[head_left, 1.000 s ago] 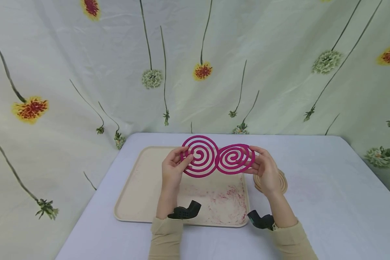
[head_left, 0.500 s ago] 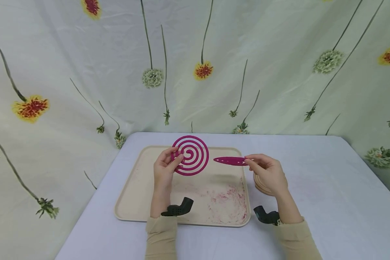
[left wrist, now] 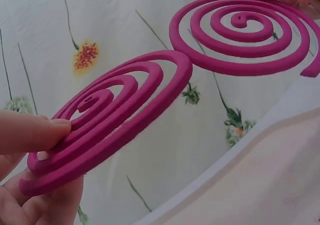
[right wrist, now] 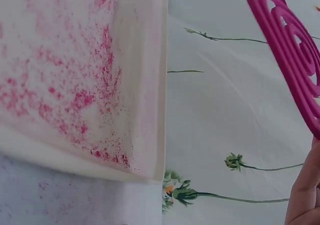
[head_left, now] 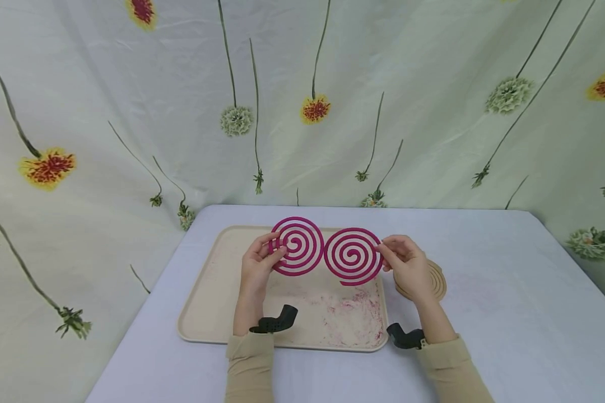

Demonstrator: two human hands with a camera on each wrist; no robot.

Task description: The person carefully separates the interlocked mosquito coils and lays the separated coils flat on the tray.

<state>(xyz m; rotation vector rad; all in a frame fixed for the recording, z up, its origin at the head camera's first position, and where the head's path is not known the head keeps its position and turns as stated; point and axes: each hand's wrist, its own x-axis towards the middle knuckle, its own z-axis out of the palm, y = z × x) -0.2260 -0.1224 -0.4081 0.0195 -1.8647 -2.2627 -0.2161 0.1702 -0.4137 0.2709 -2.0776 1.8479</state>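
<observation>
Two magenta spiral coils that look like mosquito coils are held up side by side above a beige tray [head_left: 232, 330]. My left hand [head_left: 256, 268] pinches the left mosquito coil [head_left: 310, 246] by its left part, thumb in front and fingers behind. By its right rim, my right hand [head_left: 408, 266] pinches the right mosquito coil [head_left: 350, 271] between thumb and fingers. The coils' near rims meet or nearly meet in the head view. In the left wrist view the left coil [left wrist: 150, 92] tilts, and the right coil [left wrist: 240, 65] lies beyond it.
A tan spiral coil [head_left: 437, 281] lies on the white table [head_left: 514, 313] right of the tray, partly behind my right hand. Pink crumbs and smears [head_left: 358, 308] mark the tray's right side. A floral cloth [head_left: 302, 151] hangs behind the table.
The right coil turned from slanted to edge-on, then to face-on, moving away from the left coil and back beside it. My left hand shifted slightly left with its coil.
</observation>
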